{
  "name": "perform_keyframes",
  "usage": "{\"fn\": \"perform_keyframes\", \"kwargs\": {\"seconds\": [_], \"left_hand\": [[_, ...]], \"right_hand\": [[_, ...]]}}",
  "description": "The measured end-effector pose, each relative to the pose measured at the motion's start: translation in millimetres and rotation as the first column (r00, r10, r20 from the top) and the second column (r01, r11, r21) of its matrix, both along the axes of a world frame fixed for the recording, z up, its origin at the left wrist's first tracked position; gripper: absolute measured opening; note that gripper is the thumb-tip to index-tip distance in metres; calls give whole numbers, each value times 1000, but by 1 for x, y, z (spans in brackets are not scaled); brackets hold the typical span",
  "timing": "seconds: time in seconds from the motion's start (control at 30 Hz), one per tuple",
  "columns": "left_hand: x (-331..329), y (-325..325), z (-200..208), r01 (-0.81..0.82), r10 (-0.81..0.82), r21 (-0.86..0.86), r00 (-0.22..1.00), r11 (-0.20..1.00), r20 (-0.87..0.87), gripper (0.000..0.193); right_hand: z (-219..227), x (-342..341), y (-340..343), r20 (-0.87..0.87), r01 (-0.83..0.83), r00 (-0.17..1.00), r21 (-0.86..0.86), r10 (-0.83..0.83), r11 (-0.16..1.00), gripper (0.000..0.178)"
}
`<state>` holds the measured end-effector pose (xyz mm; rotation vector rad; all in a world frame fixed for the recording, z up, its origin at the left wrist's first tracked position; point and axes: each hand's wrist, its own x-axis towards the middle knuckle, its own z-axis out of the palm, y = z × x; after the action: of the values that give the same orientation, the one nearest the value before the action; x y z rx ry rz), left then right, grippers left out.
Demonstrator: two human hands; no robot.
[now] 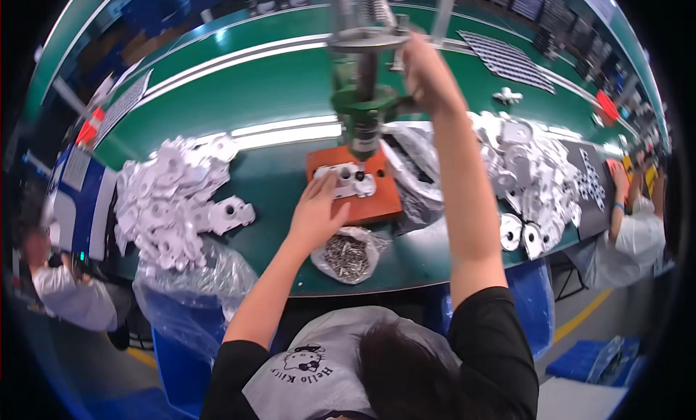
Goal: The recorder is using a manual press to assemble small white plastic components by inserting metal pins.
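Note:
A white plastic part (344,184) with round holes lies on an orange block (377,210) on the green bench. My left hand (317,206) rests over the part's left end, fingers stretched out and thumb apart toward the block's front edge. Above the part stands an upright green machine (360,105), a press or driver, its dark tip down at the part's right half. High at that machine's right side, my right hand (428,72) is closed around its handle; the fingers are partly blurred. A clear bag of small metal pins or screws (348,257) sits just in front of the block.
White plastic parts are heaped at the left (163,202) and at the right (529,173). Clear plastic bags (417,163) lie right of the block. Blue bins (181,347) stand below the bench edge. Other people (631,239) sit at both sides.

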<state>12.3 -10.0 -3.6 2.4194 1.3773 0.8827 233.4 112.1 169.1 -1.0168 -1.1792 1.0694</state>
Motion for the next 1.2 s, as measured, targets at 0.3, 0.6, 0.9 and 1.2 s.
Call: {"fn": "perform_keyframes", "kwargs": {"seconds": [0.3, 0.6, 0.9, 1.2], "left_hand": [[-34, 36, 52, 56, -80, -130, 980, 990, -182, 44], [-74, 113, 20, -71, 344, -432, 724, 899, 598, 36], [-142, 79, 22, -273, 236, -249, 957, 929, -171, 58], [-202, -18, 8, -483, 438, 67, 717, 873, -542, 46]], "right_hand": [[-149, 98, -197, 776, 385, 494, 209, -392, 899, 54], [-240, 159, -277, 952, 654, 97, 159, -291, 739, 66], [-226, 135, -252, 906, 484, 242, 198, -348, 852, 47], [-227, 122, -219, 915, 388, 274, 177, -296, 904, 33]]}}
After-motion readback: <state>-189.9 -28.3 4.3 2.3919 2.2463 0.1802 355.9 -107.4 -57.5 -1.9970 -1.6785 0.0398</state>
